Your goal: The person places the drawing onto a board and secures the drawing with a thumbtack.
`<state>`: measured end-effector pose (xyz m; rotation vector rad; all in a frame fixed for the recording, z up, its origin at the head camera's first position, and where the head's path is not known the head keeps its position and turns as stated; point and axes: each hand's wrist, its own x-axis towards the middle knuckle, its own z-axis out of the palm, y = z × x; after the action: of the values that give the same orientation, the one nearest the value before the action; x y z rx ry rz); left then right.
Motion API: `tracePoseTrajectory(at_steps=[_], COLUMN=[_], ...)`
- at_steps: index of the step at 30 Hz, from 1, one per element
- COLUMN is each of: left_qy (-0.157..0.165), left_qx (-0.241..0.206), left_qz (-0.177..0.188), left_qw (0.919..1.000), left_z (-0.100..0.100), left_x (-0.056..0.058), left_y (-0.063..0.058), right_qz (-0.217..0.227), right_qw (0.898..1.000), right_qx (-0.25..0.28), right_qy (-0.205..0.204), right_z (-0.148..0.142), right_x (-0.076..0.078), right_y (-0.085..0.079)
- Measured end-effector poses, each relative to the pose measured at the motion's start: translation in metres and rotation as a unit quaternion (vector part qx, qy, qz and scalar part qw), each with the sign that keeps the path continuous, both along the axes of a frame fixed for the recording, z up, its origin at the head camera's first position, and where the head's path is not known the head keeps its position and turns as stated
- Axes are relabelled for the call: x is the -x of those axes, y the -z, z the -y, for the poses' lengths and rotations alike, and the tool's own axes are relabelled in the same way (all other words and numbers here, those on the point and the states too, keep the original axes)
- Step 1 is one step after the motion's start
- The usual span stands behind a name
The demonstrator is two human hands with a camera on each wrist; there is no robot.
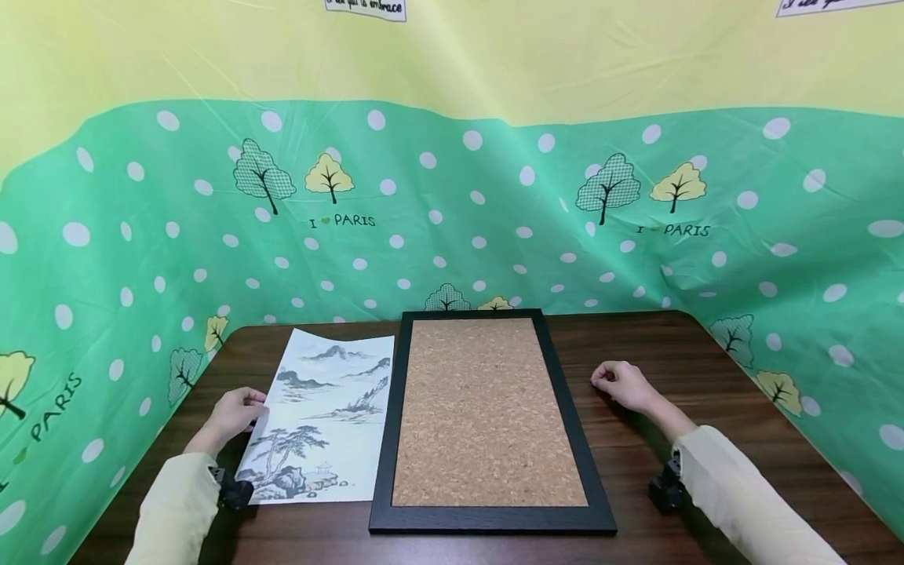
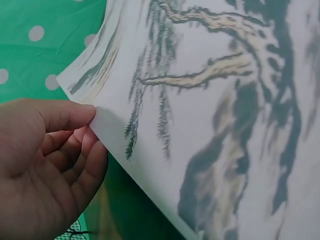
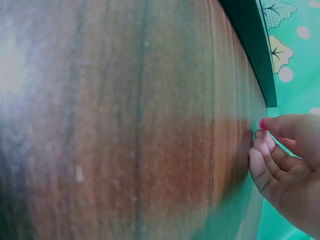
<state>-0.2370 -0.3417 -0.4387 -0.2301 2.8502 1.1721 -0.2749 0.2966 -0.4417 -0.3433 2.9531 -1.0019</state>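
Note:
A sheet of paper with a printed ink landscape (image 1: 332,439) lies left of the cork board (image 1: 487,416), its top edge a little wavy. My left hand (image 1: 236,412) pinches the sheet's left edge, and the left wrist view shows that edge between thumb and fingers (image 2: 75,117). My right hand (image 1: 625,384) is over the table, to the right of the board. Its fingers are curled, with thumb and fingertips together. At those tips, the right wrist view shows a small bright pink piece (image 3: 262,124), mostly hidden; I cannot tell its kind.
The board has a black frame (image 1: 494,519) and lies flat on the dark wooden table (image 1: 318,534). A green and yellow cloth (image 1: 480,220) with dots and trees hangs behind and at both sides. Black wrist cameras (image 1: 235,488) sit on both sleeves.

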Motion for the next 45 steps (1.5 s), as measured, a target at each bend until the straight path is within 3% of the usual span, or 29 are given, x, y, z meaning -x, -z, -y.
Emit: tracePoseTrajectory(at_steps=[11,14,18,21,23,29,32,36,40,45], left_qy=[0.013,0.013,0.018,0.021,0.017,0.013,0.012,0.018,0.017,0.016], left_qx=[-0.059,-0.065,-0.066,-0.073,-0.078,-0.127,-0.132,-0.137,-0.163,-0.211], left_qz=[-0.001,-0.018,-0.045,-0.058,-0.06,-0.05,-0.055,-0.059,-0.059,-0.054], left_qw=[0.9982,0.9976,0.9966,0.9955,0.995,0.9906,0.9896,0.9886,0.9846,0.9758], left_z=[0.01,0.027,0.064,0.078,0.076,0.039,0.027,0.02,0.009,-0.019], left_x=[0.0,0.012,0.037,0.043,0.039,0.004,-0.005,-0.006,-0.001,0.004], left_y=[-0.006,0.009,0.041,0.044,0.032,-0.036,-0.057,-0.07,-0.073,-0.074], right_qz=[0.013,0.012,0.013,0.013,0.013,0.012,0.011,0.016,0.017,0.014], right_qw=[1.0,1.0,1.0,1.0,1.0,1.0,1.0,1.0,1.0,1.0], right_qx=[0.017,0.017,0.016,0.018,0.02,0.021,0.022,0.02,0.022,0.023], right_qy=[-0.018,-0.019,-0.016,-0.017,-0.017,-0.019,-0.017,-0.014,-0.014,-0.013], right_z=[0.003,0.002,0.001,-0.002,-0.003,-0.004,-0.004,-0.003,-0.002,-0.002], right_x=[-0.004,-0.005,-0.005,-0.004,-0.004,-0.004,-0.004,-0.005,-0.006,-0.005], right_y=[-0.004,-0.005,-0.005,-0.003,-0.002,-0.003,-0.004,-0.004,-0.003,-0.003])
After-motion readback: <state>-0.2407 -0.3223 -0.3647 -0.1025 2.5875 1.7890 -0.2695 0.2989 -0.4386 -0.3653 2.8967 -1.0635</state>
